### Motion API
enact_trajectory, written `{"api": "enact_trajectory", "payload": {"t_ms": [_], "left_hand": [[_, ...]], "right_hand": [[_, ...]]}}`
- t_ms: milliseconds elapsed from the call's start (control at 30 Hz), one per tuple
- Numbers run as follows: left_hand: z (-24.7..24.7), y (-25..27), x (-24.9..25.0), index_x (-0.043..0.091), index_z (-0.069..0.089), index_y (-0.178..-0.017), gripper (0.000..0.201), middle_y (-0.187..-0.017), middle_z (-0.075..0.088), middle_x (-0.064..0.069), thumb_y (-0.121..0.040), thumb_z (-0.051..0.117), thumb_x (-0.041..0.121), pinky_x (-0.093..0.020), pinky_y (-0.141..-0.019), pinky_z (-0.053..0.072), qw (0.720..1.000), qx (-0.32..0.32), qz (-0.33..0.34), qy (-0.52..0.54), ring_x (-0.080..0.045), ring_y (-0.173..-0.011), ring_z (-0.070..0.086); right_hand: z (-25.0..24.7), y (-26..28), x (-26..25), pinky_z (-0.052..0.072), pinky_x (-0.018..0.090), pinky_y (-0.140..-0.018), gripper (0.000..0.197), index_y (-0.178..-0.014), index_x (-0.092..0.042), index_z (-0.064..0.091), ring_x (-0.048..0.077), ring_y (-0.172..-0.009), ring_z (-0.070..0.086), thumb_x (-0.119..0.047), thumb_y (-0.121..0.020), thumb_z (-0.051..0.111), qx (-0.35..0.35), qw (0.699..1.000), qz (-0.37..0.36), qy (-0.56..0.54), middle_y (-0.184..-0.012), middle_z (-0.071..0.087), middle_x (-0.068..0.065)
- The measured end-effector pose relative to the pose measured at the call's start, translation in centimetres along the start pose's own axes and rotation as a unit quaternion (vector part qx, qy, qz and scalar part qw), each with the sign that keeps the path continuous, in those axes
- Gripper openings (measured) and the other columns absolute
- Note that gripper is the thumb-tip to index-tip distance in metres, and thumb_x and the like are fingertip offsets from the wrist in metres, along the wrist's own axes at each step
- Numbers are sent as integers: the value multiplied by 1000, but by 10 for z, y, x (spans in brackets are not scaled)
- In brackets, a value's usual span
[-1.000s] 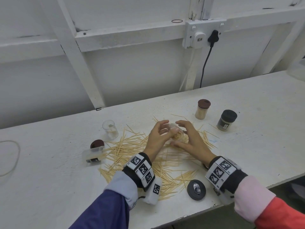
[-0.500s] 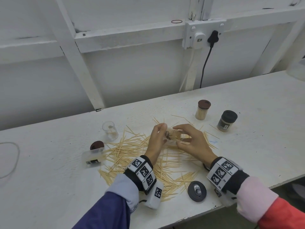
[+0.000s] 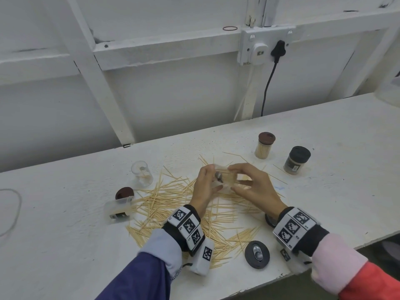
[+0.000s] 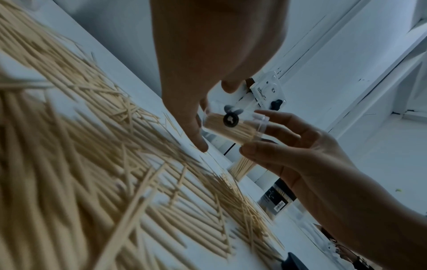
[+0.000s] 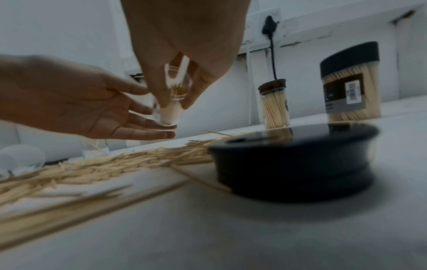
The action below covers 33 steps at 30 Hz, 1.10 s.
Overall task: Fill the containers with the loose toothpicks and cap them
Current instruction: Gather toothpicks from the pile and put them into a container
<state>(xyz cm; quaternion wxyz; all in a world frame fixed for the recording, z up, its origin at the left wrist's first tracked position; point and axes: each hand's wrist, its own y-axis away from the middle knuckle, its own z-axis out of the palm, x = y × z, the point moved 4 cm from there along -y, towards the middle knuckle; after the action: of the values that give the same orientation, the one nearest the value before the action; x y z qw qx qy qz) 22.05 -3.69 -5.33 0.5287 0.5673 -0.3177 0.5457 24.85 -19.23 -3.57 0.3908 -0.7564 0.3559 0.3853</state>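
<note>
A small clear container (image 3: 226,179) packed with toothpicks lies nearly on its side, held just above the table between both hands. My right hand (image 3: 240,178) pinches it near its open end, thumb below and fingers above. The container (image 5: 174,91) hangs from those fingers in the right wrist view. My left hand (image 3: 213,178) has its fingers (image 5: 150,126) stretched out straight against the container's closed end. Loose toothpicks (image 3: 173,198) lie scattered on the white table (image 3: 65,245) under and around the hands. A black lid (image 3: 257,254) lies near the front edge.
An empty clear jar (image 3: 141,176) stands at the left. A clear container (image 3: 119,210) lies on its side beside a brown cap (image 3: 124,192). A brown-capped full jar (image 3: 265,146) and a black-capped full jar (image 3: 296,160) stand at the back right. The wall is close behind.
The container has come up off the toothpick pile and tipped from nearly upright onto its side. Both hands rose slightly with it, and the left fingers have straightened against its end.
</note>
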Motion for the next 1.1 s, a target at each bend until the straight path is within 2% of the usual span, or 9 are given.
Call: {"api": "enact_trajectory", "payload": {"t_ms": [167, 300, 367, 467, 600, 700, 833, 933, 1100], "left_hand": [[-1, -5, 2, 12, 55, -122, 25, -121, 61, -14, -104, 40, 22, -20, -66, 55, 1000, 0, 2, -15, -14, -93, 61], [0, -6, 4, 12, 57, -121, 26, -108, 63, -9, -105, 38, 21, -20, -62, 54, 1000, -16, 4, -15, -13, -86, 63], [2, -6, 4, 11, 56, -124, 27, -108, 61, -8, -105, 39, 20, -22, -64, 56, 999, -29, 3, -22, -11, -86, 62], [4, -7, 4, 14, 54, -125, 26, -122, 55, -3, -105, 39, 21, -29, -78, 58, 998, -32, 15, -42, -13, -105, 57], [-1, -12, 4, 20, 54, -120, 23, -125, 56, -2, -104, 39, 18, -32, -88, 54, 997, -15, 35, -71, -13, -108, 56], [-8, -18, 6, 21, 58, -113, 24, -119, 58, 1, -103, 39, 12, -34, -87, 54, 994, 1, 49, -98, -18, -115, 55], [-24, -34, 18, 19, 63, -108, 40, -116, 63, 0, -92, 38, -8, -37, -94, 51, 970, 55, 106, -209, -15, -108, 57], [-32, -52, 29, 15, 62, -116, 51, -122, 61, -1, -83, 38, -14, -34, -97, 46, 912, 39, 156, -378, -19, -114, 55], [-22, -74, 22, 15, 35, -148, 59, -158, 25, -4, -93, 40, -7, -38, -108, 35, 697, -115, 172, -687, -21, -144, 25]], "right_hand": [[7, 2, -3, 56, 22, -85, 56, -124, -21, 58, 3, -114, 58, -9, -75, 82, -21, 999, 15, -28, -120, 62, -5], [11, 1, -2, 55, 19, -84, 66, -131, -22, 55, 0, -113, 58, -25, -73, 85, -35, 999, 32, -12, -120, 63, -10], [8, 1, -1, 55, 18, -81, 56, -126, -19, 61, -1, -107, 60, -22, -74, 84, 5, 1000, 26, 12, -115, 66, -8], [2, 2, -3, 54, 14, -77, 54, -125, -16, 62, 1, -99, 60, -16, -75, 82, 60, 994, -18, 84, -113, 66, -3], [6, 2, -2, 57, 25, -71, 52, -125, -23, 63, 4, -95, 62, -27, -76, 79, 42, 993, -26, 111, -111, 65, -9], [0, 0, 3, 56, 32, -71, 53, -125, -26, 63, 4, -95, 58, -26, -74, 79, 76, 985, 14, 157, -111, 61, -13], [-10, 1, 10, 54, 37, -80, 49, -117, -28, 58, 3, -96, 57, -32, -72, 78, 101, 980, 95, 145, -110, 60, -18], [-12, -1, 9, 53, 39, -79, 51, -116, -25, 49, 8, -93, 61, -31, -73, 76, 100, 979, 126, 126, -121, 59, -15], [-9, -1, 3, 53, 38, -75, 49, -113, -26, 45, 9, -89, 63, -31, -75, 74, 80, 979, 128, 138, -125, 59, -16]]}}
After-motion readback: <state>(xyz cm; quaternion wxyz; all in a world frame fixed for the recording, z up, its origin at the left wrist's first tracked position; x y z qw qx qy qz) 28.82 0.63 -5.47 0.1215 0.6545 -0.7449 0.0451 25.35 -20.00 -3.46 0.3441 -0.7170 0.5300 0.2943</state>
